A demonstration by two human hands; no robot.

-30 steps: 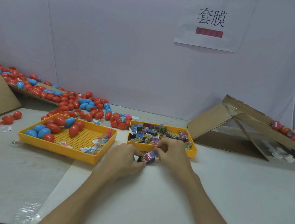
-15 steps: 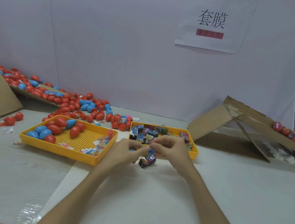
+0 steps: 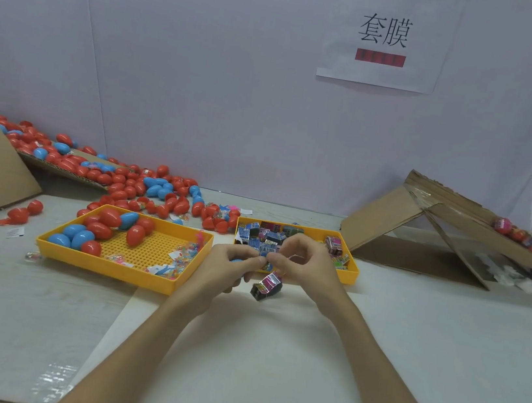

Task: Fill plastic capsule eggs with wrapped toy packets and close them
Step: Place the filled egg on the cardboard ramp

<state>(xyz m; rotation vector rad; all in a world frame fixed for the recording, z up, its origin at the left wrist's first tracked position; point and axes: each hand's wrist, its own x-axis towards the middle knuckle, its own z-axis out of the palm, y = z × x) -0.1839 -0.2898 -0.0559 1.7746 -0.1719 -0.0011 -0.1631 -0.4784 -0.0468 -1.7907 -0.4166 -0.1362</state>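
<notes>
Where my hands meet, in front of the yellow packet tray (image 3: pixel 352 272): left hand (image 3: pixel 226 271) and right hand (image 3: pixel 304 262) both pinch one blue wrapped packet (image 3: pixel 264 254); a pink-black packet (image 3: pixel 267 286) lies on the surface (image 3: pixel 270 355) just beneath.

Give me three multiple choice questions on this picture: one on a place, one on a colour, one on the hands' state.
1. The egg tray lies which way from the packet tray? A left B right C behind
2. Tray colour? A green B yellow C white
3. The hands are: A flat on the table B out of view C pinching a packet
Answers: 1 A, it lies on the left hand side; 2 B, both walls are yellow; 3 C, left hand and right hand fingertips meet on the packet.
</notes>
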